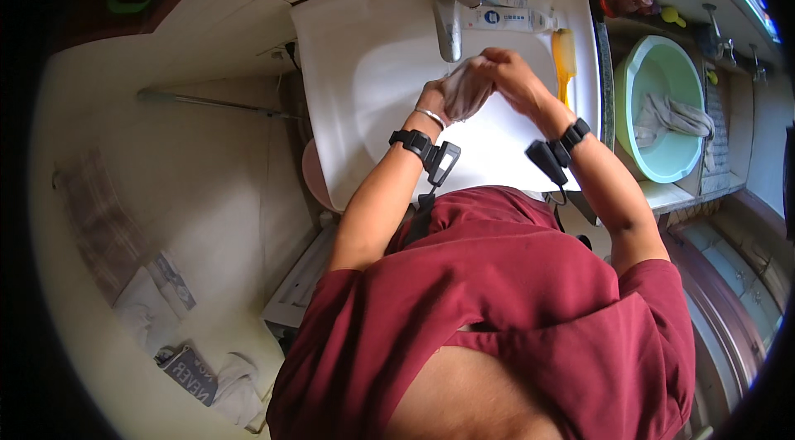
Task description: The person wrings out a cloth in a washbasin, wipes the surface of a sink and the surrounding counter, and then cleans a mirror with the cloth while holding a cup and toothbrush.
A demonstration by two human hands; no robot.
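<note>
Below the spout of the metal faucet (448, 26), both my hands hold a small wet-looking grey cloth (467, 92) over the white sink (389, 51). My left hand (432, 100), with a silver bangle at its wrist, is closed on the cloth's left side; its fingers are partly hidden behind it. From the upper right, my right hand (512, 74) pinches the cloth with bent fingers. Whether water runs from the spout is hard to make out.
Tubes (505, 19) and a yellow brush (564, 63) lie along the sink's right side. A pale green basin (623, 109) with grey cloth (672, 119) stands farther right, near a pump bottle (633, 0). A pink basin (315, 175) shows at left.
</note>
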